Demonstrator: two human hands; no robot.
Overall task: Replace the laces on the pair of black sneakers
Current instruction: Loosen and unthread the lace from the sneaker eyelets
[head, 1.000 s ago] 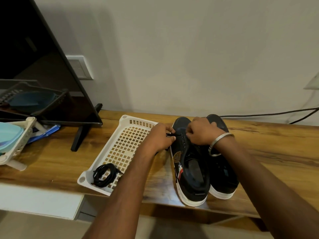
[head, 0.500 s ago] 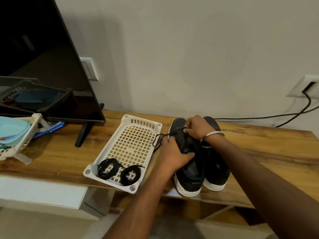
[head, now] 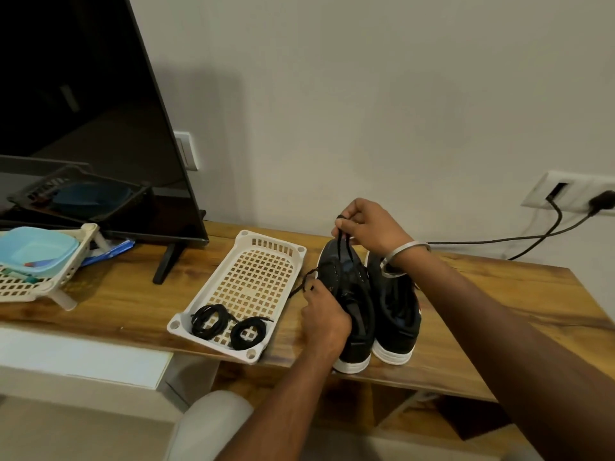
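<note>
Two black sneakers with white soles stand side by side on the wooden table, toes toward the wall: the left sneaker (head: 349, 284) and the right sneaker (head: 397, 307). My left hand (head: 324, 319) grips the left sneaker's side near its opening. My right hand (head: 369, 226) is raised above the toe and pinches a black lace (head: 342, 247) that runs down into the left sneaker's eyelets. A loose lace end (head: 304, 284) trails off to the left. Two coiled black laces (head: 229, 326) lie in the near end of a white basket tray (head: 286, 257).
A TV (head: 83, 128) on a stand fills the left back. A white rack (head: 50, 281) with a blue tub (head: 36, 249) stands far left. Cables (head: 532, 237) run from a wall socket (head: 572, 194) along the table's back right. The table's front edge is near the shoe heels.
My right hand has lifted from the sneaker's toe, drawing the lace upward out of the eyelets. My left hand moved from the lace back to the sneaker's side. The camera has pulled back.
</note>
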